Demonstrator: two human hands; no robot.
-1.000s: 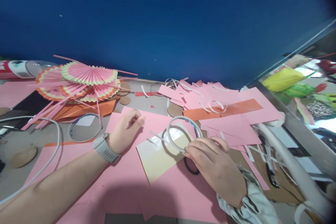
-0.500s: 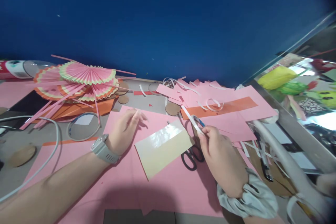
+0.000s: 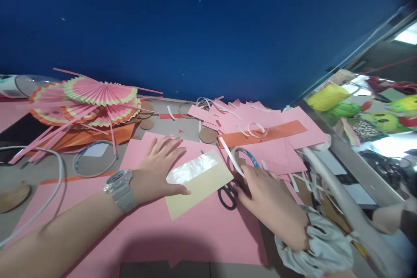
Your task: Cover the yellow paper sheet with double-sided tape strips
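My left hand (image 3: 161,169), with a watch on its wrist, lies palm down and spread out on pink paper (image 3: 195,243). Its thumb and fingers touch the left part of a pale yellow rectangular piece (image 3: 198,186), which has a shiny strip along its upper side. At the right, the fingers of my right hand (image 3: 267,200) curl over the near edge of a roll of tape (image 3: 250,156) with blue print. A white strip (image 3: 228,150) sticks up beside the roll. Black-handled scissors (image 3: 227,197) lie partly beneath the yellow piece, near my right thumb. My right fingertips are partly hidden.
Pleated pink paper fans (image 3: 100,95) with sticks stand at the left, near another tape roll (image 3: 94,158) and a white cable (image 3: 60,182). Pink sheets and scraps (image 3: 280,156) with an orange strip (image 3: 273,132) pile at the back right. A blue panel (image 3: 195,43) rises behind.
My left hand has opened out flat and moved onto the yellow piece's left side. My right hand has lowered with the tape roll, its thumb moving toward the scissors. The view has shifted slightly right.
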